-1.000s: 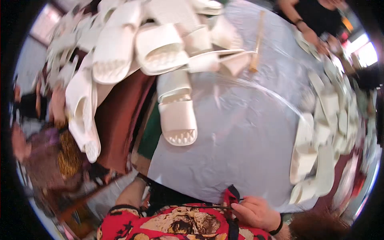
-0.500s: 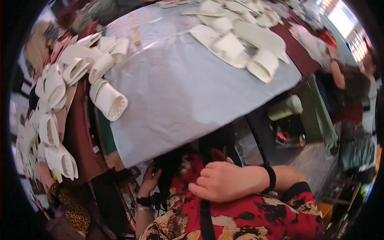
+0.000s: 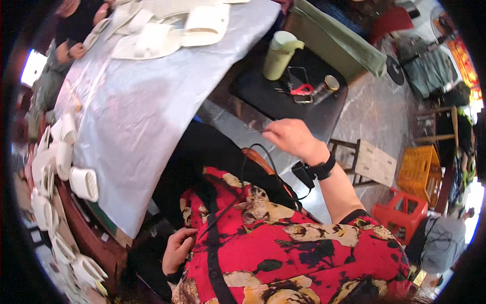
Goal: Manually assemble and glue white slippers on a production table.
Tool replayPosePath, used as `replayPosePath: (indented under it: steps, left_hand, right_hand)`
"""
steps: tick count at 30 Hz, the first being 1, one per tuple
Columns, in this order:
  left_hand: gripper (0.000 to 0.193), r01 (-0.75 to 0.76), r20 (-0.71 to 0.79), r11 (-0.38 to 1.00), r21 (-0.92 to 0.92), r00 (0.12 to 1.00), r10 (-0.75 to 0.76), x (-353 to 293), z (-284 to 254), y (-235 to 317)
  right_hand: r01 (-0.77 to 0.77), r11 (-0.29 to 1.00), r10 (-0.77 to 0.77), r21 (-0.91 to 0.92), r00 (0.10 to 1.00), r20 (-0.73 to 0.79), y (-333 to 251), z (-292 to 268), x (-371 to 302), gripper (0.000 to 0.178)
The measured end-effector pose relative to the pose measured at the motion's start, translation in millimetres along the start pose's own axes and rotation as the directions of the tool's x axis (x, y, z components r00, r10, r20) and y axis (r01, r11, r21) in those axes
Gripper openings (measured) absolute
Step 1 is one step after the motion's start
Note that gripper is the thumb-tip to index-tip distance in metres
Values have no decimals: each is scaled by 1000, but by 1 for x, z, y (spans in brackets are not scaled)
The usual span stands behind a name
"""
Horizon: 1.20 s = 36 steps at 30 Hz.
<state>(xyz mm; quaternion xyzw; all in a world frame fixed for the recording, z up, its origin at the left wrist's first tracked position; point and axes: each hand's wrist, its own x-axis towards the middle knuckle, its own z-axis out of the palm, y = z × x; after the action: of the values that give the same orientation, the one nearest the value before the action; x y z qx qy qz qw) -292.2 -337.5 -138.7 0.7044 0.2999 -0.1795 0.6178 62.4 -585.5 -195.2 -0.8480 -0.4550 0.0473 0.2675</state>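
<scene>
My right hand (image 3: pixel 294 141) is out over the floor beside a black stool seat (image 3: pixel 253 91). Its fingers are curled in and nothing shows in them; a black band with a dark device is on that wrist. Low at my left side is my left hand (image 3: pixel 179 249), its fingers loosely bent and apart, with nothing visible in it. A pale green lidded mug (image 3: pixel 279 58), red-handled scissors (image 3: pixel 302 90), a phone (image 3: pixel 297 76) and a small lidded jar (image 3: pixel 326 87) rest on the seat, apart from my right hand. A dark cable (image 3: pixel 244 164) loops in front of my patterned red shirt.
A plastic-covered table (image 3: pixel 136 111) carries white slippers (image 3: pixel 205 24) at its far side. More slippers (image 3: pixel 83 183) line the left. To the right are a small wooden stool (image 3: pixel 374 162), a red plastic stool (image 3: pixel 402 213) and a yellow crate (image 3: pixel 417 169). Another person (image 3: pixel 76 30) stands far left.
My view has swung right, toward the black seat and the floor. My right hand has moved from in front of my body out to the right. My left hand stays low at my side.
</scene>
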Motion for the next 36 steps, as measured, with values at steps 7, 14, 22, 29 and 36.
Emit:
replayPosePath:
  steps: [7,14,22,29,36]
  left_hand:
    - [19,-88,119,985,-149,987,106,18,-1,40]
    - [20,-245,259,966,-77,931,257,44,-22,66]
    - [40,-88,471,944,318,879,-77,68,-39,155]
    - [44,-131,290,979,159,954,80,79,-98,171]
    - [31,183,262,982,50,946,-190,92,-100,154]
  right_hand:
    - [-518,854,510,-34,824,249,75,57,-59,25]
    - [-699,715,421,0,431,798,49,126,-157,40]
    - [-616,777,381,133,628,679,27,147,-161,36]
    - [-842,533,412,-85,171,895,20,137,-171,44]
    - [-933,248,465,-259,-120,877,-11,79,-109,42]
